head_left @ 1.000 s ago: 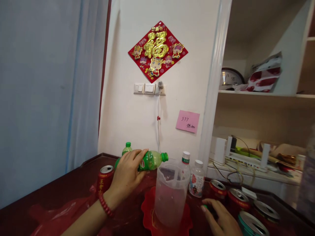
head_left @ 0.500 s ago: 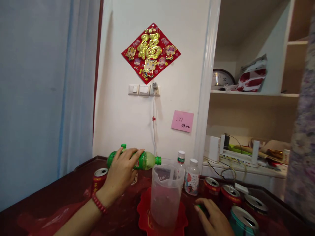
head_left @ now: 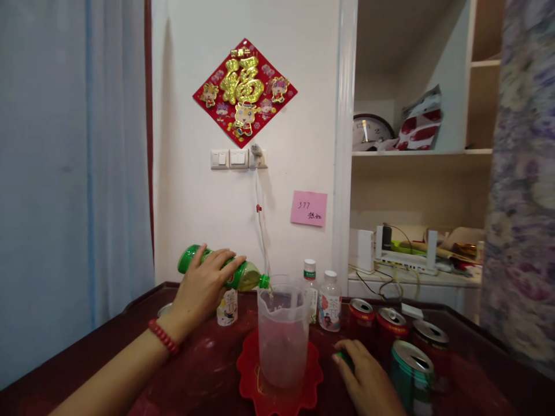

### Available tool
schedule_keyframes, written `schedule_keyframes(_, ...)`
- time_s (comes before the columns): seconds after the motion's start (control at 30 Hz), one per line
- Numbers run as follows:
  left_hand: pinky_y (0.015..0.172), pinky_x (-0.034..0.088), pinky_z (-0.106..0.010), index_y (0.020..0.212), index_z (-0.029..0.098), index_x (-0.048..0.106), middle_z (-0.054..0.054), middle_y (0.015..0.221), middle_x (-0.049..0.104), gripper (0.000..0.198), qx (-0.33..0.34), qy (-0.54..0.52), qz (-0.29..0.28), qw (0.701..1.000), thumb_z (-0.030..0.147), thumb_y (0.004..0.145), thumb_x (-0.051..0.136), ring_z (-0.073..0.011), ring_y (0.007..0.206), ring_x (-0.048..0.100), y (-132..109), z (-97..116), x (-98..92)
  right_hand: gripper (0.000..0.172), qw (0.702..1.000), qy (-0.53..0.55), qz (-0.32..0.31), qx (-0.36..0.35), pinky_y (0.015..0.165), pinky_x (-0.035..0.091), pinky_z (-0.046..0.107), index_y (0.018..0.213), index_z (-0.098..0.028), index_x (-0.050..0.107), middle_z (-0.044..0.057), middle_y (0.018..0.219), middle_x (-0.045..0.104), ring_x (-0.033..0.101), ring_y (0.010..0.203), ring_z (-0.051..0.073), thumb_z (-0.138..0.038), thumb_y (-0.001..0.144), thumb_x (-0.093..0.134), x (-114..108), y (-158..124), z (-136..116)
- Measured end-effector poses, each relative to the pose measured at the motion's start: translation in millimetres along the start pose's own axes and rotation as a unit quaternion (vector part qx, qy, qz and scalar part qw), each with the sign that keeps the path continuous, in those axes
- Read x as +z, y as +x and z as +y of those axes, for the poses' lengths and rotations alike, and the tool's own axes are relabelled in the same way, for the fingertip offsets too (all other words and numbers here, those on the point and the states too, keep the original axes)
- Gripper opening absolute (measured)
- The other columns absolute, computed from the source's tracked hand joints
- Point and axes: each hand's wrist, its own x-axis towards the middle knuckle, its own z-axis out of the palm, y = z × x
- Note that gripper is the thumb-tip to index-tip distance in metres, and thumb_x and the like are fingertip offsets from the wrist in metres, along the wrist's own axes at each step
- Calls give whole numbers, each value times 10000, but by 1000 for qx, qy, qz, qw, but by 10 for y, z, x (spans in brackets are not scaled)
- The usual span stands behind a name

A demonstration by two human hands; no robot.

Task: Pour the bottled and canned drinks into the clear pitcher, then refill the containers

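1. From my far-off spot, I see the left hand (head_left: 206, 286) with its fingers wrapped around a green bottle (head_left: 250, 276). I can see it is a firm hold.
2. I have the green bottle tipped on its side, with its mouth low and over the left edge of a clear jug (head_left: 284, 341). A thin bit of drink falls from the mouth into the jug.
3. I see the right hand (head_left: 364, 372) low on the other side of the jug. Its thumb and fingers are close together around a small green thing (head_left: 346, 359). Too much is hidden for me to tell what it is.
4. The jug stands up straight on a red dish (head_left: 248, 370) with a wavy edge. It has cloudy drink inside.
5. Just behind the jug, to the right, I see 2 bottles with white tops: a slim bottle (head_left: 310, 280) and a fatter bottle (head_left: 330, 306).
6. A bottle with a pale label (head_left: 228, 309) stands under the tipped one.
7. Past the right hand I see 3 red cans (head_left: 392, 325) and 1 teal can (head_left: 411, 375).
8. All this is on a dark red table (head_left: 203, 375).
9. On the wall I see a pink note (head_left: 309, 208).
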Motion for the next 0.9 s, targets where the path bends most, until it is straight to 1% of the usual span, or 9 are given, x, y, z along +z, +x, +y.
schedule_keyframes(0.17,1143,290,-668,1352,219,600,-132,1303,681,627,24,8,6,1000,-45,795,488,-342,1247,610,64,-12,-25,469,1000,-5,7,20,877,427,391,1059,-191,595,124,1092,578,599,1000,260,-474,934,242,-41,-16,-168)
schedule_keyframes(0.3,1163,269,-655,1351,230,605,-132,1318,680,598,38,23,6,999,-34,835,458,-332,1269,601,115,-33,-69,436,1000,-3,9,22,856,420,382,1034,-197,578,116,1081,572,593,983,252,-462,938,246,-71,-30,-221)
schedule_keyframes(0.5,1178,260,-628,1351,269,610,-109,1310,690,561,56,12,13,998,-16,891,464,-319,1284,599,210,-51,-149,393,1000,-2,16,15,835,411,371,1037,-205,563,108,1070,571,591,962,242,-431,951,252,-64,-28,-200)
schedule_keyframes(0.6,1202,232,-610,1358,272,605,-99,1316,688,607,79,31,7,996,-62,878,442,-303,1312,582,270,-29,-198,346,1000,-5,15,8,826,406,352,1049,-216,566,92,1081,574,594,964,232,-401,964,286,-52,-29,-158)
schedule_keyframes(0.73,1218,206,-614,1386,259,579,-101,1363,662,645,122,62,0,991,-95,867,428,-297,1349,551,355,24,-253,315,1000,-8,14,7,809,400,334,1050,-223,573,75,1077,573,595,951,222,-370,976,305,-52,-37,-149)
schedule_keyframes(0.9,1231,192,-609,1356,264,610,-89,1346,670,657,150,47,0,988,-123,849,451,-294,1366,538,455,102,-297,291,1000,-10,17,4,801,393,331,1044,-219,573,69,1065,570,591,944,220,-337,983,315,-55,-32,-177)
